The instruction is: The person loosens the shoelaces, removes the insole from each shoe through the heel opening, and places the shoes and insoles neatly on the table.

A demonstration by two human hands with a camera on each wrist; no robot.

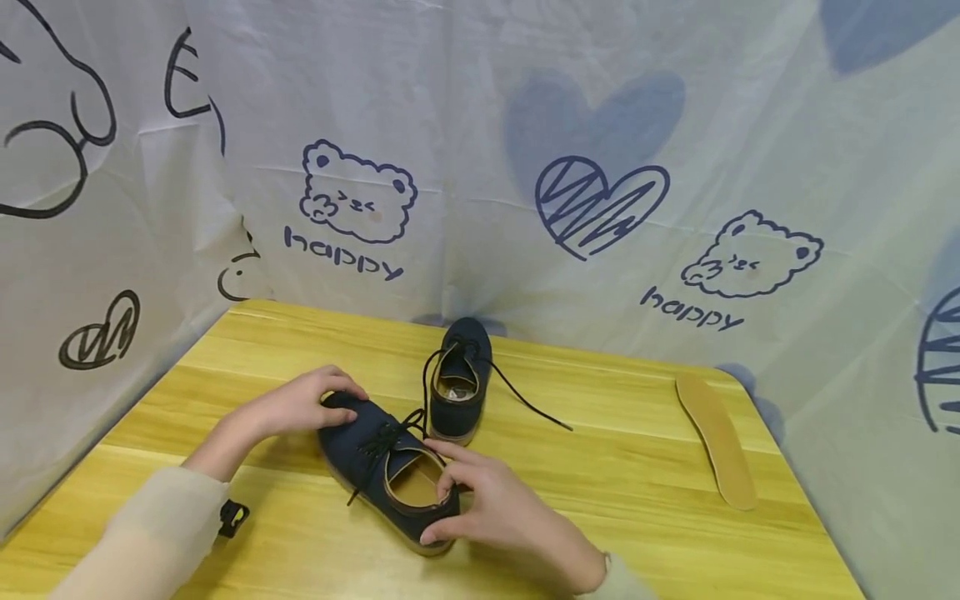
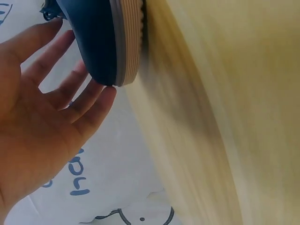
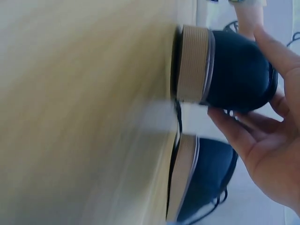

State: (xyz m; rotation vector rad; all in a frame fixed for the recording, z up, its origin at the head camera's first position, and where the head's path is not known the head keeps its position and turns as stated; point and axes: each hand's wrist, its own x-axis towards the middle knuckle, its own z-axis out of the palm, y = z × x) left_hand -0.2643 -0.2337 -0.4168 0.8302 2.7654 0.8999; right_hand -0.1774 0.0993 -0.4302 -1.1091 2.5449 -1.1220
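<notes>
A dark navy lace-up shoe (image 1: 352, 429) lies slantwise on the table, its black laces tied in a bow and its tan inside showing. My left hand (image 1: 303, 404) holds the toe, thumb on top; the left wrist view shows the fingertips spread along the toe (image 2: 96, 47) above the ribbed sole. At the other end, my right hand (image 1: 498, 504) grips the heel (image 3: 239, 70) between thumb and fingers, some fingers at the collar. Just behind stands the matching shoe (image 1: 459, 417), toe toward the back, its laces loose and one trailing right.
A tan insole (image 1: 716, 442) lies by itself near the right edge of the wooden table (image 1: 600, 483). A small black object (image 1: 233, 517) shows beside the left sleeve. White printed cloth (image 1: 480, 167) hangs behind the table and along its left side.
</notes>
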